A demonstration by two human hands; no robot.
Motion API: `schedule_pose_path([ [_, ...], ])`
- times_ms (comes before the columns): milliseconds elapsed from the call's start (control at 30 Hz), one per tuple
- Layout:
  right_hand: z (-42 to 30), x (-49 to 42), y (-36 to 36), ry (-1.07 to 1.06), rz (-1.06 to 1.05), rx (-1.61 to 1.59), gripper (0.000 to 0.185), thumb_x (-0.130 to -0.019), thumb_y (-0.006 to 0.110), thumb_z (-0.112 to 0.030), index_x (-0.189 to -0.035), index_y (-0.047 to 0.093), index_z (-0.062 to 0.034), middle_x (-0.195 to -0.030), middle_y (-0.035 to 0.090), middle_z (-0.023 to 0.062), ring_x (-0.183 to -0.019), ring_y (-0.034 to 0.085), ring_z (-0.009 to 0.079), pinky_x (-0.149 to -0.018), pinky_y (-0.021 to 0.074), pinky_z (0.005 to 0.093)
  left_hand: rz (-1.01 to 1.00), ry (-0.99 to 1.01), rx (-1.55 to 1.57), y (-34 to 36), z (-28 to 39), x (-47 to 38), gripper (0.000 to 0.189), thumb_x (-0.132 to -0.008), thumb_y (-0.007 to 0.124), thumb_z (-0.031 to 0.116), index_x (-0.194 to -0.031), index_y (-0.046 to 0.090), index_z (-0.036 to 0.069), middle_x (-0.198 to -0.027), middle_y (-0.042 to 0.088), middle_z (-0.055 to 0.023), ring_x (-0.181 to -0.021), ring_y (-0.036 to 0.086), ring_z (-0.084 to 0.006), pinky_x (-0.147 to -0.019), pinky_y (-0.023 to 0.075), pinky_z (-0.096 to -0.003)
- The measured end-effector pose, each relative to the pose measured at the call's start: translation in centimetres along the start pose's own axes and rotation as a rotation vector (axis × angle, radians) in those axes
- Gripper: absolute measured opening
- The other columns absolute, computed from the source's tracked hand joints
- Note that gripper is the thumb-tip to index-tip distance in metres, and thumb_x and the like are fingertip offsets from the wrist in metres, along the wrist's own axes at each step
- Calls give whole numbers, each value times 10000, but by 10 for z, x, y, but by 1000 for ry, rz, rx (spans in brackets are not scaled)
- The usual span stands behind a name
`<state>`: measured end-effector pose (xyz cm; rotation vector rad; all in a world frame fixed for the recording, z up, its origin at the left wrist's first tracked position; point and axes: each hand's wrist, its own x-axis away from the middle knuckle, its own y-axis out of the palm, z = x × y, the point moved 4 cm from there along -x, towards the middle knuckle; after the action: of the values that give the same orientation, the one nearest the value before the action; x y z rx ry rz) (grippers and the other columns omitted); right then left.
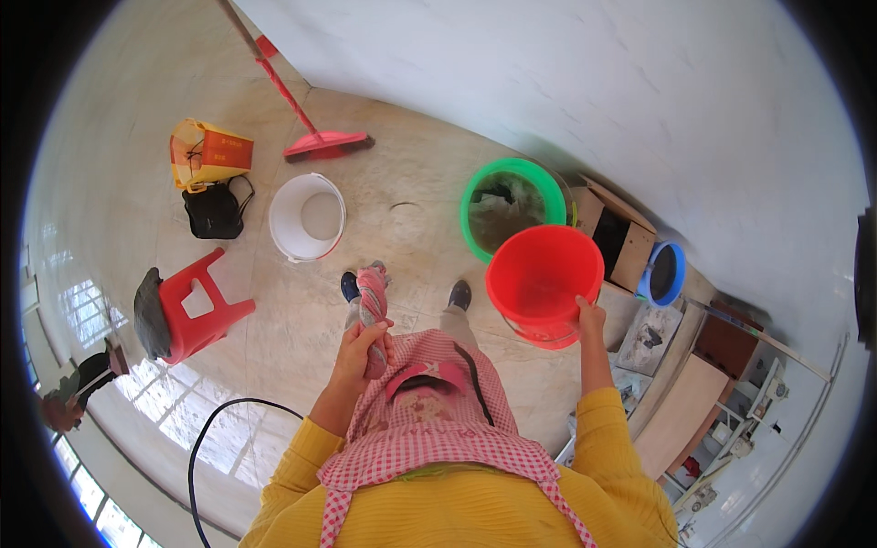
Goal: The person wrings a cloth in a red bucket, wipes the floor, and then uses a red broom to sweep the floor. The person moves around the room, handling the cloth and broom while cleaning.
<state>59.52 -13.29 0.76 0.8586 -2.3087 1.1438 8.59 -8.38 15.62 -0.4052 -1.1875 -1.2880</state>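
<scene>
My left hand (pixel 364 348) is closed around a twisted pink-and-grey cloth (pixel 373 296), held upright in front of my checked apron (pixel 438 449). With my right hand (pixel 589 318) I grip the rim of a red plastic bucket (pixel 538 264), tilted so that its inside faces me. Its inside looks wet, though I cannot tell whether water is in it. Just behind it stands a green tub (pixel 473 229) of murky water with a dark thing floating in it; the red bucket hides part of its near rim. A white bucket (pixel 284 219) stands on the floor to the left.
A red stool (pixel 185 322) with a dark cloth on it lies left. Beyond are a black bag (pixel 212 211), a yellow-and-red bag (pixel 229 151) and a red broom (pixel 322 142). Right are a cardboard box (pixel 634 257), a blue bucket (pixel 678 274) and a bench (pixel 685 411). A black hose (pixel 194 466) curves at lower left.
</scene>
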Motion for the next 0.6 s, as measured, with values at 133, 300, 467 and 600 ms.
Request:
schedule_pose_path([
  [133,-49,-6,34,116,-75,-263,280,-868,667,-186,-1064,592,-1,-911,649,111,-744,648,238,-565,602,413,4,4,-7,-4,0,3,269,-892,600,197,-1036,549,-25,-671,571,-65,-530,575,-168,-509,487,-293],
  [300,-89,-15,71,128,-136,-326,238,-867,679,-165,-1000,587,9,-814,612,109,-658,626,230,-575,619,388,8,-22,-1,-2,-5,-2,268,-900,590,198,-1050,553,-21,-680,577,-62,-543,583,-169,-512,492,-293],
  [467,-121,-35,117,70,-169,-350,232,-852,699,-139,-951,582,34,-756,590,104,-618,626,229,-564,624,376,-11,-32,-11,3,-12,-4,265,-915,560,201,-1068,558,-16,-699,588,-62,-555,587,-170,-519,496,-292],
  [600,-138,-46,152,34,-148,-293,259,-843,715,-157,-894,587,62,-756,621,133,-600,648,239,-521,616,355,-20,-51,9,3,-15,-3,263,-911,559,187,-1071,554,-21,-710,587,-72,-572,592,-178,-532,498,-295],
])
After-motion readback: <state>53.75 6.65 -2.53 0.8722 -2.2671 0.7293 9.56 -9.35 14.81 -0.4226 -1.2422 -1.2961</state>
